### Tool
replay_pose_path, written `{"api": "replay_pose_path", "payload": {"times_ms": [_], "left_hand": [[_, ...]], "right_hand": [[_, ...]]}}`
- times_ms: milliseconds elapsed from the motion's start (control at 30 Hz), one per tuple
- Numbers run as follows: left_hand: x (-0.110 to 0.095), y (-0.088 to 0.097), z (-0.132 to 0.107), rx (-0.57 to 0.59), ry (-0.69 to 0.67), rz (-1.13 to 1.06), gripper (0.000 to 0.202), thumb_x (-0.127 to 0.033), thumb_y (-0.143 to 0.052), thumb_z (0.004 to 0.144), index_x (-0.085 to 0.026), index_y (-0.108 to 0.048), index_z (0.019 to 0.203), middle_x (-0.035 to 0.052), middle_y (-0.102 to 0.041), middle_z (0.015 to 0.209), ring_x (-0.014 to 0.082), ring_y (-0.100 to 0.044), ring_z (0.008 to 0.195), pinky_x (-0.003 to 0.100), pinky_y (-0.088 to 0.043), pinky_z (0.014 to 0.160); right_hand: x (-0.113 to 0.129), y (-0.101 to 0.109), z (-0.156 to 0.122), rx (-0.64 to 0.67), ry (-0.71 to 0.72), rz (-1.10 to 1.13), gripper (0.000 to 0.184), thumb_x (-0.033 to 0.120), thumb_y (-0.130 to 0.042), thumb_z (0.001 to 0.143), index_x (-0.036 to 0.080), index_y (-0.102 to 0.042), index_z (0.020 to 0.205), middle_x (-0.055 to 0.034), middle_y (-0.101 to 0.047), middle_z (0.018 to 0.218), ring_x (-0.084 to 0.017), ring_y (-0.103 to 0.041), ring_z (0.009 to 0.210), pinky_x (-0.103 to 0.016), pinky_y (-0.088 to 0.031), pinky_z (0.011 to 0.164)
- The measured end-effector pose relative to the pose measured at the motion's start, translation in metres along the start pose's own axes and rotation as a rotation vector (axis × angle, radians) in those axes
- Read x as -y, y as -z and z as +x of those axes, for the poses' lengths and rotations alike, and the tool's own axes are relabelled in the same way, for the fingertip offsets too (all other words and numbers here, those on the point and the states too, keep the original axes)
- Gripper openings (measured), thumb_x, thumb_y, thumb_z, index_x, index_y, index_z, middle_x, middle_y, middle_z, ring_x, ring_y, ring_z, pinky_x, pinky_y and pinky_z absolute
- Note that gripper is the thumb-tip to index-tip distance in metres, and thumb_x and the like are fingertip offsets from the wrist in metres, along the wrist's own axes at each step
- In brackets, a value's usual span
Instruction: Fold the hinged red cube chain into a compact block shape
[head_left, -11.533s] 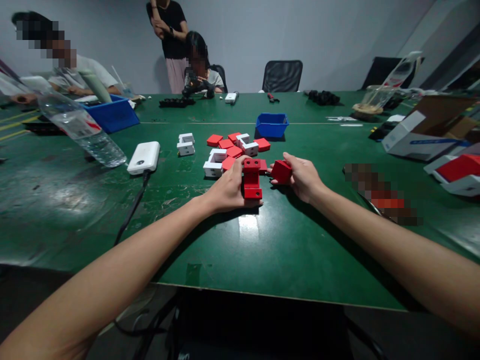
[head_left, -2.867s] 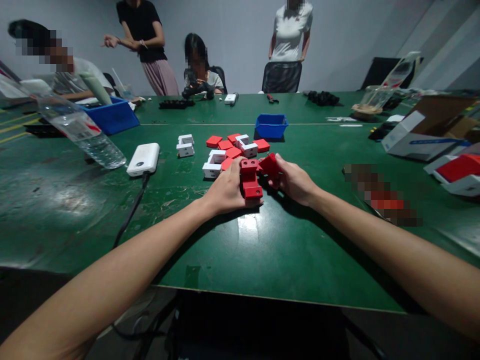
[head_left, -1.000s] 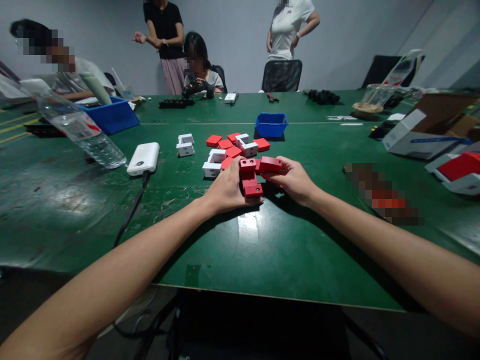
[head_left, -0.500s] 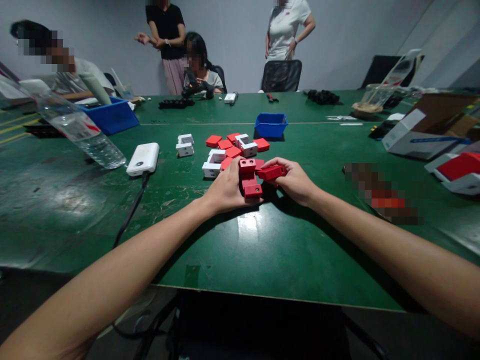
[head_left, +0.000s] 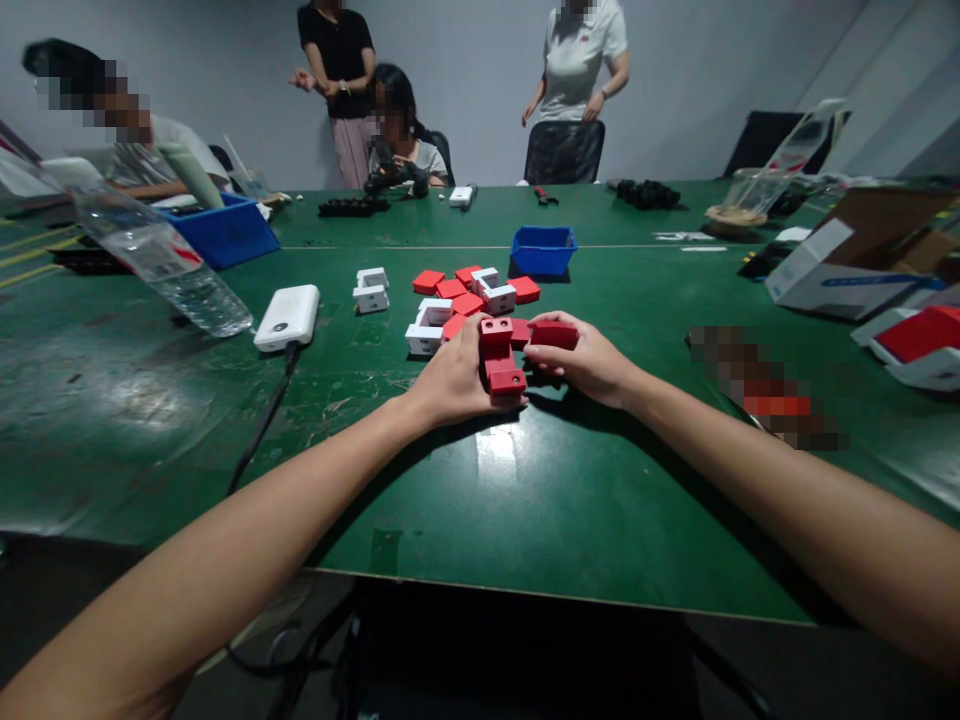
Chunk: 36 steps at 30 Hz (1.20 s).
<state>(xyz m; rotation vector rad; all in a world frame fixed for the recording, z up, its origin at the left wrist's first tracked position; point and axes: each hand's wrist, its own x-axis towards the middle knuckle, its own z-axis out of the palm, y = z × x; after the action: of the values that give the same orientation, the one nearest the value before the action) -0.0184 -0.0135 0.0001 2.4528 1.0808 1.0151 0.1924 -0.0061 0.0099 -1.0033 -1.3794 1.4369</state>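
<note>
My left hand is closed round a red U-shaped bracket, whose end blocks with round holes face me. To its right, my right hand pinches a flat red block between thumb and fingers, close to the bracket but with its far side hidden. Just beyond my hands lies a loose group of red blocks with a white U-shaped bracket at its near left and another white bracket at its back right. A third white bracket stands apart on the left.
A small blue bin stands behind the parts. On the left are a white power bank with a black cable and a tilted water bottle. An open cardboard box is at the right. Several people are across the green table.
My right hand has turned the red block, so a plain face shows now instead of its slotted side. My left hand and the bracket have stayed nearly still.
</note>
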Motion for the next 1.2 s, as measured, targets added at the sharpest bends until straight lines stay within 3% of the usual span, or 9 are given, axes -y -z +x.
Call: {"api": "replay_pose_path", "payload": {"times_ms": [200,400,567,700,833,933,1200], "left_hand": [[-0.001,0.001,0.0,0.009,0.019,0.0,0.092,-0.052,-0.085,0.059,-0.018,-0.034,0.129,0.0183,-0.055,0.125,0.0361,-0.059,0.115,0.055,-0.051,0.098],[-0.001,0.001,0.0,0.006,0.004,0.008,0.091,-0.053,-0.086,0.059,-0.019,-0.035,0.127,0.0175,-0.055,0.125,0.0356,-0.059,0.115,0.056,-0.051,0.098],[-0.001,0.001,0.0,0.005,0.001,0.007,0.091,-0.053,-0.085,0.06,-0.017,-0.035,0.127,0.0184,-0.055,0.124,0.0354,-0.059,0.114,0.055,-0.051,0.098],[0.0,0.0,0.0,0.002,0.002,0.0,0.092,-0.053,-0.086,0.059,-0.016,-0.035,0.127,0.0182,-0.055,0.125,0.035,-0.059,0.113,0.055,-0.051,0.097],[0.0,0.0,0.001,0.0,0.005,0.001,0.091,-0.052,-0.086,0.059,-0.017,-0.035,0.126,0.017,-0.055,0.124,0.0343,-0.059,0.113,0.054,-0.052,0.096],[-0.001,0.0,0.001,0.003,0.0,-0.001,0.091,-0.051,-0.086,0.058,-0.017,-0.035,0.127,0.0173,-0.055,0.124,0.0347,-0.059,0.114,0.053,-0.052,0.096],[0.001,0.0,0.001,0.004,-0.004,0.001,0.091,-0.053,-0.085,0.059,-0.018,-0.035,0.127,0.0172,-0.054,0.125,0.0352,-0.058,0.115,0.055,-0.05,0.098]], "right_hand": [[0.003,-0.004,-0.003,-0.042,-0.01,-0.041,0.065,0.027,-0.093,0.051,0.023,-0.053,0.103,-0.002,-0.066,0.094,-0.017,-0.063,0.079,-0.032,-0.053,0.068],[0.0,-0.005,-0.002,-0.117,-0.006,-0.12,0.062,0.031,-0.092,0.051,0.023,-0.048,0.095,0.0019,-0.061,0.081,-0.014,-0.056,0.064,-0.029,-0.045,0.055],[-0.002,-0.007,0.0,-0.148,0.092,-0.233,0.059,0.03,-0.088,0.052,0.022,-0.048,0.094,0.0016,-0.06,0.082,-0.015,-0.056,0.071,-0.031,-0.047,0.065],[-0.004,-0.007,0.0,-0.161,0.141,-0.378,0.058,0.027,-0.08,0.055,0.023,-0.045,0.1,0.0045,-0.055,0.076,-0.015,-0.053,0.066,-0.031,-0.044,0.061],[-0.008,-0.005,0.0,-0.215,0.219,-0.58,0.056,0.021,-0.075,0.055,0.023,-0.046,0.104,0.0009,-0.059,0.087,-0.017,-0.057,0.07,-0.033,-0.046,0.066],[-0.01,-0.005,0.0,-0.199,0.234,-0.585,0.056,0.023,-0.077,0.054,0.023,-0.048,0.102,-0.0002,-0.064,0.086,-0.019,-0.061,0.07,-0.034,-0.048,0.067],[-0.011,-0.005,0.001,-0.185,0.306,-0.519,0.026,0.037,-0.077,0.067,0.019,-0.062,0.079,-0.0008,-0.064,0.072,-0.015,-0.054,0.064,-0.03,-0.042,0.06]]}}
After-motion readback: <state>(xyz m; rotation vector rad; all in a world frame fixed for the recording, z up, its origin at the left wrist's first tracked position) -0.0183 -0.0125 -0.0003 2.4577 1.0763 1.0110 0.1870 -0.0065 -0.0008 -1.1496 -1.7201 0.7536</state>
